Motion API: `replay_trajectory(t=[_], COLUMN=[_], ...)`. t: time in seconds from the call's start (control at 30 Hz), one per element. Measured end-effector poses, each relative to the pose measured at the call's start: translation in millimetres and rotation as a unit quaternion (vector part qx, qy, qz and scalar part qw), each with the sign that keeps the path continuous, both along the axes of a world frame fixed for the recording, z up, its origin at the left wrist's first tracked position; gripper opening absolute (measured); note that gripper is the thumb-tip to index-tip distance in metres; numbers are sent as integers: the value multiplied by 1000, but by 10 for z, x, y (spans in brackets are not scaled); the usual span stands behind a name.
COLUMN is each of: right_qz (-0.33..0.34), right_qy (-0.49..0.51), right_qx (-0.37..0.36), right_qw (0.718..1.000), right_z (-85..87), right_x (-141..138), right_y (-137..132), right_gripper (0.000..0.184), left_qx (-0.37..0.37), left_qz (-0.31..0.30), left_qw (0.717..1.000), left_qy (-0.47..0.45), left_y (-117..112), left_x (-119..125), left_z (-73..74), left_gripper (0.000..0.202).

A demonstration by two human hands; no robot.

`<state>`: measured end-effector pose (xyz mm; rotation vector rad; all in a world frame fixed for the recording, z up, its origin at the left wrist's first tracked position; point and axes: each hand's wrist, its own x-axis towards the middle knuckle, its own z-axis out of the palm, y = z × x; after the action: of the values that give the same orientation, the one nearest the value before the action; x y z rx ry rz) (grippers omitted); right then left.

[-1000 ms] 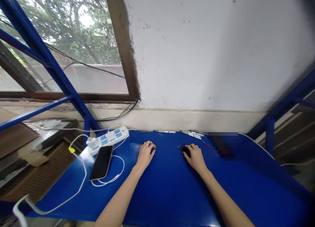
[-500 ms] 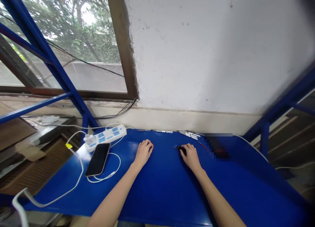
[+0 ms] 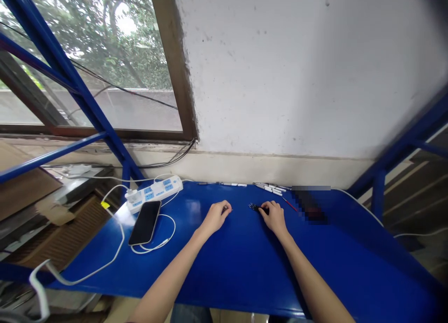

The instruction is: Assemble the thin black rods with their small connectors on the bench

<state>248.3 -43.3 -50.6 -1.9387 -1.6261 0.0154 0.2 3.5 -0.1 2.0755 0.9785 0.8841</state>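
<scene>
My left hand (image 3: 216, 216) is over the middle of the blue table, thumb and fingers pinched together. A tiny tip shows beyond the fingertips, too small to name. To its right, my right hand (image 3: 275, 215) is closed around a black bundle of slim pieces (image 3: 256, 207). Several pale thin tips stick out at the bundle's left end, pointing toward my left hand; the rest is hidden by my fingers. A gap separates the two hands. Behind the right hand lie several white pens (image 3: 273, 188) and a thin red stick (image 3: 291, 205).
A white power strip (image 3: 154, 193) and a phone (image 3: 145, 223) with a white cable (image 3: 174, 227) are on the blue table (image 3: 238, 267) at left. More pens (image 3: 233, 184) line the wall edge. A blurred dark item (image 3: 311, 206) sits at right. Blue frame posts (image 3: 378, 197) flank the table.
My left hand has moved right, nearer to the right hand, and its fingers are pinched. My right hand still holds the black bundle and has shifted slightly. The view has tilted a little.
</scene>
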Motion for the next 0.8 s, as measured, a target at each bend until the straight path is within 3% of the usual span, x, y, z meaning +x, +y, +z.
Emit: replay_trajectory(t=[0.23,0.33,0.57,0.67,0.8], right_qz=[-2,-2,-10,-17,11], right_qy=[34,34,56,97,181], right_qx=[-14,-18,20,37,58], right_qw=[999,999,998,994,982], right_z=[-17,-15,-17,78,363], right_x=[18,16,0,10,-34], right_y=[23,24,-1,-33,-46], right_gripper=[16,15,24,28,29], left_qx=[-171,-199,-226,-218,-226], left_qz=[74,81,57,64,69], left_qw=[960,946,940,940,930], left_qy=[-208,-242,-250,-254,-280], left_y=[18,4,-71,-70,-57], left_x=[88,116,195,189,183], left_z=[-228,-271,-190,-177,-166], left_gripper=[20,27,37,37,36])
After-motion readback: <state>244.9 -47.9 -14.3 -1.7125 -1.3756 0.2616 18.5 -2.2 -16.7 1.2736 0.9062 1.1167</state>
